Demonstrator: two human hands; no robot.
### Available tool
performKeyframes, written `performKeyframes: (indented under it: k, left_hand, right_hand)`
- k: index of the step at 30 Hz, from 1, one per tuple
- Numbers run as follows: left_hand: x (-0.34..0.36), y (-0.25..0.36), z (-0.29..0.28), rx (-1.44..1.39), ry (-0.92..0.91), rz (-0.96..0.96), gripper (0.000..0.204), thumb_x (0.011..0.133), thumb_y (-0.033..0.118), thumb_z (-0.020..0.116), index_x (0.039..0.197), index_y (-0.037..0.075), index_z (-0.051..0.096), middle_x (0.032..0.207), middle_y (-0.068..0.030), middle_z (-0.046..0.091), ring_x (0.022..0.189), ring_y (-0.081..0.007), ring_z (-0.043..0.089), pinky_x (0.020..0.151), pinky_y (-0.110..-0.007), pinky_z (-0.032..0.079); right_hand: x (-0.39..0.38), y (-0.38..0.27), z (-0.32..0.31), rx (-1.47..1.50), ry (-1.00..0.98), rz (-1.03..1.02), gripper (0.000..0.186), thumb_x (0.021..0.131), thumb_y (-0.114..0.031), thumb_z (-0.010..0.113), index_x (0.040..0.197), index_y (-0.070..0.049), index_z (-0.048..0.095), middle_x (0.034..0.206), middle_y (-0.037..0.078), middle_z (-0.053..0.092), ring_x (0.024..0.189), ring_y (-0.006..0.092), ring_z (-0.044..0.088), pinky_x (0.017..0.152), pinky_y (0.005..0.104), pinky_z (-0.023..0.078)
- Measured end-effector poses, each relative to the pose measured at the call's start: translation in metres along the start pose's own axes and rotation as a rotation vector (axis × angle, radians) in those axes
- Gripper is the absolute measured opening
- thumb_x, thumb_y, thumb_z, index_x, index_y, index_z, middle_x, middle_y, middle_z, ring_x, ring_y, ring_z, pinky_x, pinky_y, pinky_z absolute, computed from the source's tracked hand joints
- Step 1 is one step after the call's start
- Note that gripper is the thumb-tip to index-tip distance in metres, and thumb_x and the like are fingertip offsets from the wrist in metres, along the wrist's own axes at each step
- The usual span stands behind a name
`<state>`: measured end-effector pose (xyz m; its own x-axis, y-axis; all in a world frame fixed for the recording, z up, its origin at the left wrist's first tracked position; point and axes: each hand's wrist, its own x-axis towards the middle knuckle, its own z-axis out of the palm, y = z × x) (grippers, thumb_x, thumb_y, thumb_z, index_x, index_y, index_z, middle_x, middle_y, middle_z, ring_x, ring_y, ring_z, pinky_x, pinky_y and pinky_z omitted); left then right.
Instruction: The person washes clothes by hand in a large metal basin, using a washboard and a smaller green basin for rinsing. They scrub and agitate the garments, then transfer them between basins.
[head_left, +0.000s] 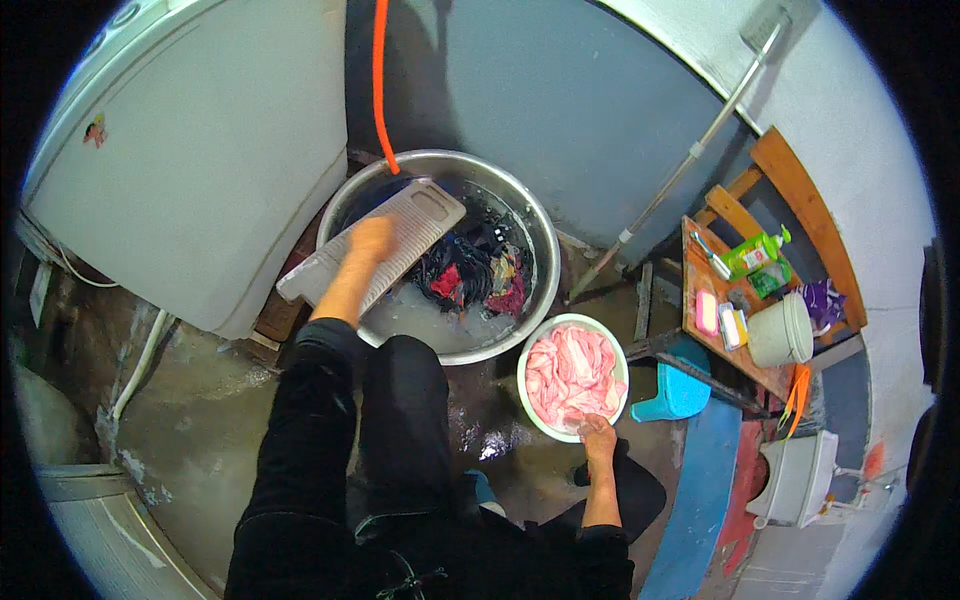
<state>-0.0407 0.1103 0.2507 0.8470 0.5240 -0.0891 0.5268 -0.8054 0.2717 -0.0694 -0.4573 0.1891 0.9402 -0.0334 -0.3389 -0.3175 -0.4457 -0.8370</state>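
A ribbed grey washboard (425, 225) slants across the left side of a large metal tub (545, 270). My left hand (372, 240) is over the washboard's ribs, smeared by motion, so its fingers do not show clearly. Dark clothes (450, 255) with red and patterned pieces lie in cloudy water in the tub. To the lower right stands a small white basin (524, 385) filled with wet pink cloth (570, 370). My right hand (597, 432) is closed on the basin's near right rim, its fingertips beside the cloth.
An orange hose (380, 90) hangs into the tub. A white appliance (200, 170) stands at left. On the right, a wooden chair (775, 375) carries a green bottle (752, 255), soap (706, 312) and a pail (780, 330). A blue stool (675, 395) stands beside the basin; the floor is wet.
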Motion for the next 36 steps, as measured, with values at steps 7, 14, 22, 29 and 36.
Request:
performKeyframes:
  k: [7, 14, 22, 29, 36]
  left_hand:
    - [-0.040, -0.189, 0.051, 0.126, 0.149, -0.422, 0.040, 0.087, 0.030, 0.053, 0.127, 0.026, 0.049, 0.112, -0.0148, 0.059, 0.108, -0.0359, 0.054, 0.088, -0.052, 0.042]
    - [-0.060, -0.184, 0.071, -0.147, 0.008, -0.520, 0.057, 0.082, 0.046, 0.058, 0.134, 0.028, 0.041, 0.121, -0.0164, 0.056, 0.110, -0.0363, 0.054, 0.089, -0.056, 0.040]
    - [-0.022, -0.203, 0.057, -0.700, -0.334, -0.363, 0.069, 0.074, 0.046, 0.068, 0.129, 0.010, 0.049, 0.129, -0.0149, 0.051, 0.114, -0.0322, 0.050, 0.094, -0.044, 0.040]
    - [-0.014, -0.024, -0.036, -1.496, -0.088, -0.335, 0.067, 0.080, 0.018, 0.065, 0.139, 0.007, 0.035, 0.128, -0.0164, 0.050, 0.116, -0.0278, 0.049, 0.094, -0.045, 0.042]
    - [-0.043, 0.159, 0.051, -1.616, -0.019, -0.326, 0.060, 0.071, -0.001, 0.067, 0.128, 0.002, 0.046, 0.117, -0.0119, 0.057, 0.104, -0.0254, 0.055, 0.085, -0.038, 0.046]
  right_hand:
    - [0.009, -0.064, 0.016, 0.058, -0.072, -0.089, 0.023, 0.084, -0.006, 0.057, 0.106, 0.000, 0.055, 0.089, 0.006, 0.062, 0.079, 0.0155, 0.062, 0.068, 0.0260, 0.050]
    - [0.012, -0.143, 0.039, 0.082, -0.125, -0.238, 0.025, 0.085, -0.005, 0.059, 0.109, 0.001, 0.057, 0.090, 0.008, 0.062, 0.079, 0.0173, 0.063, 0.070, 0.0283, 0.051]
    - [0.024, -0.220, 0.037, 0.212, -0.176, -0.354, 0.031, 0.086, -0.013, 0.061, 0.112, 0.002, 0.055, 0.098, 0.009, 0.062, 0.084, 0.0164, 0.062, 0.075, 0.0284, 0.049]
    - [0.066, -0.195, 0.058, 0.281, -0.301, -0.331, 0.029, 0.085, -0.011, 0.061, 0.112, -0.001, 0.056, 0.097, 0.008, 0.062, 0.082, 0.0171, 0.063, 0.073, 0.0276, 0.050]
    - [0.072, -0.142, 0.087, 0.092, -0.287, -0.428, 0.029, 0.078, -0.003, 0.062, 0.107, -0.001, 0.061, 0.097, 0.012, 0.065, 0.081, 0.0167, 0.062, 0.072, 0.0273, 0.049]
